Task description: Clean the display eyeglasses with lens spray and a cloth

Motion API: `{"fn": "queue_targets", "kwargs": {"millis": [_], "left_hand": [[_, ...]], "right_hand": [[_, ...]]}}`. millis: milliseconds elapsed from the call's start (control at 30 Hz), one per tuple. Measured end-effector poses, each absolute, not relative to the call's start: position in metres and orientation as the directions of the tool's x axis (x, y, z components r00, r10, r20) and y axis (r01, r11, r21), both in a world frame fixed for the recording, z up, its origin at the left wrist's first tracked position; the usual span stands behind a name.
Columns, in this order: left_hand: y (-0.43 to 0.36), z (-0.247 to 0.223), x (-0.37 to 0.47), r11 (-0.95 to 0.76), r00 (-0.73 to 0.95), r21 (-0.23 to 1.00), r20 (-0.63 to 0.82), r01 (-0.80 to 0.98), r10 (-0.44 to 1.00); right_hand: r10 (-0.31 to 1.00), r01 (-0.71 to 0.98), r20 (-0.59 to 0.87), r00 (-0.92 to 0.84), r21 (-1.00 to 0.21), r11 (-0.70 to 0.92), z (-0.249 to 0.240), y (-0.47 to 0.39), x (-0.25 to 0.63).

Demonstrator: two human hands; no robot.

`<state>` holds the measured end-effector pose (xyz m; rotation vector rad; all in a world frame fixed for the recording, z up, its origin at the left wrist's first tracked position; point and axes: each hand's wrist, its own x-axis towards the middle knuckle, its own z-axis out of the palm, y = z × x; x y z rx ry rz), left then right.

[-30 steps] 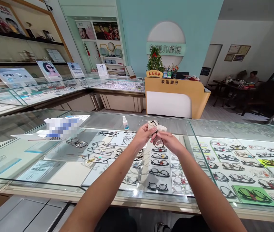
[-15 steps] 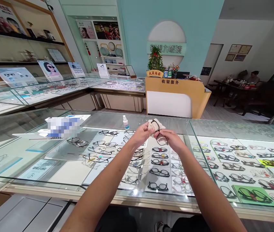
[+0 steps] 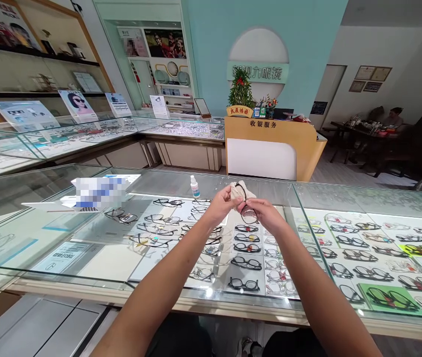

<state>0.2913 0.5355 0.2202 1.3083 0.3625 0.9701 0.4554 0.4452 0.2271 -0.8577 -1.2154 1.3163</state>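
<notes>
Above the glass counter, a pair of dark-rimmed glasses is held up between my two hands. My left hand is closed on a crumpled pale cloth, which is wrapped around one lens of the glasses. With its fingers pinched, my right hand grips the frame near the bridge; the other lens hangs below those fingers. A small white spray bottle with a blue label stands on the glass to the left of my hands.
Several rows of glasses lie inside the counter under the glass. Papers and an open white box sit on the left. Beyond stand a wooden cashier desk and another display case. A person sits far right.
My hands stay together at the glasses, with the cloth shifted slightly and covering more of one lens. The whole view has moved a little.
</notes>
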Motion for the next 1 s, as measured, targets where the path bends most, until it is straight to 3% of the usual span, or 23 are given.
{"fn": "queue_targets", "kwargs": {"millis": [133,333,500,667,867,1000], "left_hand": [[0.5332,0.2186,0.2938,-0.144,0.383,0.909,0.304,-0.391,0.872],[0.535,0.2229,0.2892,-0.038,0.59,0.914,0.293,-0.404,0.752],[0.5303,0.2171,0.2979,-0.093,0.372,0.899,0.27,-0.428,0.888],[0.5309,0.2238,0.295,0.02,0.575,0.891,0.275,-0.453,0.771],[0.5274,0.2194,0.2978,-0.03,0.429,0.878,0.264,-0.479,0.864],[0.5307,0.2228,0.294,0.053,0.577,0.873,0.273,-0.485,0.77]], "right_hand": [[0.961,-0.199,0.196,-0.197,-0.967,0.156,0.2274,0.4432,0.4469],[0.973,-0.24,0.206,-0.1,-0.955,0.177,0.2255,0.4457,0.4474],[0.968,-0.169,0.189,-0.162,-0.972,0.161,0.2201,0.4469,0.4452],[0.975,-0.196,0.211,-0.065,-0.961,0.195,0.2242,0.4454,0.45],[0.971,-0.078,0.203,-0.126,-0.978,0.194,0.2248,0.443,0.4465],[0.977,-0.138,0.201,-0.064,-0.972,0.191,0.2274,0.4421,0.4473]]}}
